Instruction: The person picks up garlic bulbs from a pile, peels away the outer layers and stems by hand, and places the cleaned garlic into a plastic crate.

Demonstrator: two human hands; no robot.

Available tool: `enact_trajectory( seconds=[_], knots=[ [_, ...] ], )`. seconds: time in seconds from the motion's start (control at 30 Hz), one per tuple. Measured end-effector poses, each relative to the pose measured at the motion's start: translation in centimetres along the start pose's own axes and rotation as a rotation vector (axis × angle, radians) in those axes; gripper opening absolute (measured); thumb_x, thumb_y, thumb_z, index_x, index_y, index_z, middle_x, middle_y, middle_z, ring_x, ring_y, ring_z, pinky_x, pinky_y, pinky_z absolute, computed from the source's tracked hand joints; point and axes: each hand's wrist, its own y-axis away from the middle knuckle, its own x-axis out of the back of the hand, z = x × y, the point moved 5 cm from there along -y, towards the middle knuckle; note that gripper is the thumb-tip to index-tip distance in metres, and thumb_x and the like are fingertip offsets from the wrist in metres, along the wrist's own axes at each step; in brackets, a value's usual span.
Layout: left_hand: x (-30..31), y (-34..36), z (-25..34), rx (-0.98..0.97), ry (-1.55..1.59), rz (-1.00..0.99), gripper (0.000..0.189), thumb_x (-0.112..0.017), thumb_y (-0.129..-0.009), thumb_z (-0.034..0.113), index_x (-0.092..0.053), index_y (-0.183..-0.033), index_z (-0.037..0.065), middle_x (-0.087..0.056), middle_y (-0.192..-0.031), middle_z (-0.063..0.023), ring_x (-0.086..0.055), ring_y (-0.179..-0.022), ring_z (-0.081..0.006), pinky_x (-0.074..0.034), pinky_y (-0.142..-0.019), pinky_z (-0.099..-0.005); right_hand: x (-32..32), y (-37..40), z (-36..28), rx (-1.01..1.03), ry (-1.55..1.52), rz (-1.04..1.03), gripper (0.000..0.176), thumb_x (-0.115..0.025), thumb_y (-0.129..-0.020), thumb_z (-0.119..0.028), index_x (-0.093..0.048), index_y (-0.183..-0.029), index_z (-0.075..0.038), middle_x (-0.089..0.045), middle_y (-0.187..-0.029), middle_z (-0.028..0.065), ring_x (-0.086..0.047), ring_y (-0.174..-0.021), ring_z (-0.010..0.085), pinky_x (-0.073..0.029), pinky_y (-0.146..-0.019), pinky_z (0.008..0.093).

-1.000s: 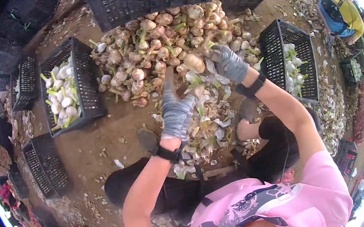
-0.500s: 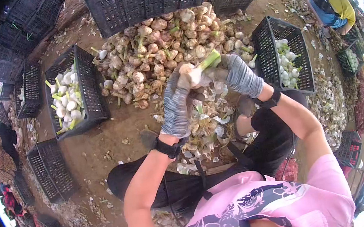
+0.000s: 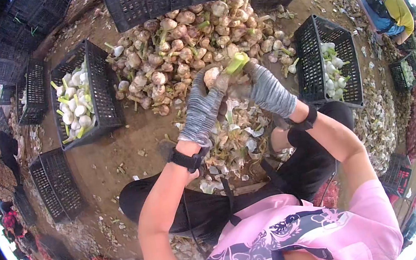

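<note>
One garlic bulb sits at the left hand's fingertips, green stem angled toward the right hand. Left's clamped on the bulb. Right's fingers are curled at the stem; blurred, can't tell if gripping. Both forearms reach forward, hands converging near the garlic pile.

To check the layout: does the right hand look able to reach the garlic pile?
Probably yes: the garlic pile lies ahead of the right hand, nothing between, though that hand seems busy at a green stem.
</note>
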Motion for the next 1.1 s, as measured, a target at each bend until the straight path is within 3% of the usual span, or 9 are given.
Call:
enact_trajectory(
  seconds=[0.3,0.53,0.67,0.73,0.8,0.83,0.87,1.03,1.1],
  knots=[
    [0.7,-0.2,-0.2,0.110,-0.068,-0.072,0.044,-0.068,-0.075,0.039,-0.056,-0.103,0.006,-0.058,-0.081,0.0020,-0.053,-0.067,-0.0048,-0.042,-0.054,-0.0168,0.6,0.4,1.0,-0.257,-0.172,0.041,0.024,-0.054,-0.075,-0.005,-0.059,-0.096,0.004,-0.063,-0.076,0.0058,-0.053,-0.070,0.0084,-0.045,-0.065,0.0237],
    [0.0,0.5,-1.1,0.418,0.308,-0.438,0.042,-0.062,-0.078,0.046,-0.060,-0.093,0.008,-0.052,-0.062,0.0055,-0.043,-0.048,-0.0017,-0.033,-0.042,-0.0162,2.7,0.2,1.9,-0.228,-0.085,-0.040,0.025,-0.054,-0.074,-0.008,-0.060,-0.095,0.005,-0.057,-0.067,-0.0001,-0.052,-0.059,0.0046,-0.043,-0.054,0.0215],
    [1.2,-1.4,-2.1,0.084,0.115,-0.001,0.042,-0.060,-0.080,0.044,-0.057,-0.098,0.006,-0.053,-0.063,0.0052,-0.044,-0.047,-0.0025,-0.033,-0.040,-0.0170,2.8,0.6,1.4,-0.317,-0.297,0.105,0.027,-0.053,-0.073,-0.007,-0.059,-0.097,0.005,-0.059,-0.070,0.0010,-0.053,-0.061,0.0057,-0.044,-0.056,0.0205],
    [0.5,-0.5,-1.1,0.066,0.045,0.034,0.043,-0.064,-0.080,0.036,-0.053,-0.107,0.005,-0.057,-0.076,0.0015,-0.051,-0.059,-0.0042,-0.040,-0.048,-0.0180,2.4,1.0,1.7,-0.337,-0.304,0.123,0.027,-0.053,-0.074,-0.007,-0.059,-0.097,0.005,-0.060,-0.075,0.0027,-0.054,-0.064,0.0066,-0.045,-0.057,0.0207],
    [-0.6,-0.6,-1.1,-0.335,-0.056,0.078,0.046,-0.067,-0.079,0.027,-0.049,-0.114,0.004,-0.056,-0.091,-0.0020,-0.053,-0.076,-0.0070,-0.045,-0.061,-0.0196,1.8,1.2,3.0,-0.361,-0.320,0.152,0.027,-0.053,-0.075,-0.007,-0.058,-0.098,0.005,-0.062,-0.080,0.0044,-0.055,-0.067,0.0075,-0.045,-0.058,0.0210],
    [-1.2,-0.5,-0.9,-0.384,-0.128,-0.003,0.050,-0.070,-0.076,0.021,-0.047,-0.117,0.005,-0.053,-0.100,-0.0039,-0.051,-0.087,-0.0096,-0.046,-0.071,-0.0210,1.8,1.0,3.1,-0.149,-0.121,0.219,0.027,-0.053,-0.077,-0.007,-0.058,-0.100,0.005,-0.062,-0.084,0.0061,-0.056,-0.070,0.0081,-0.046,-0.059,0.0208],
    [-1.0,-0.4,-0.8,-0.379,-0.132,-0.008,0.050,-0.070,-0.076,0.021,-0.047,-0.117,0.005,-0.053,-0.100,-0.0039,-0.051,-0.087,-0.0096,-0.046,-0.071,-0.0210,1.8,1.2,2.7,0.060,0.081,0.281,0.027,-0.054,-0.078,-0.008,-0.057,-0.101,0.005,-0.062,-0.089,0.0078,-0.057,-0.072,0.0088,-0.046,-0.060,0.0206],
    [-0.9,0.6,1.7,0.058,-0.010,-0.251,0.051,-0.070,-0.076,0.019,-0.047,-0.119,0.004,-0.057,-0.093,-0.0011,-0.051,-0.071,-0.0053,-0.043,-0.058,-0.0177,2.4,2.0,2.1,-0.224,-0.718,0.042,0.020,-0.053,-0.080,-0.010,-0.058,-0.095,0.002,-0.061,-0.084,0.0083,-0.059,-0.072,0.0142,-0.048,-0.066,0.0237],
    [-1.0,0.7,1.5,0.092,0.143,-0.280,0.042,-0.068,-0.076,0.014,-0.052,-0.114,0.005,-0.059,-0.092,-0.0016,-0.053,-0.070,-0.0058,-0.044,-0.059,-0.0187,3.3,1.7,0.9,0.028,-0.204,0.026,0.019,-0.052,-0.080,-0.010,-0.058,-0.095,0.001,-0.061,-0.082,0.0079,-0.058,-0.070,0.0145,-0.047,-0.065,0.0233]
  ],
)
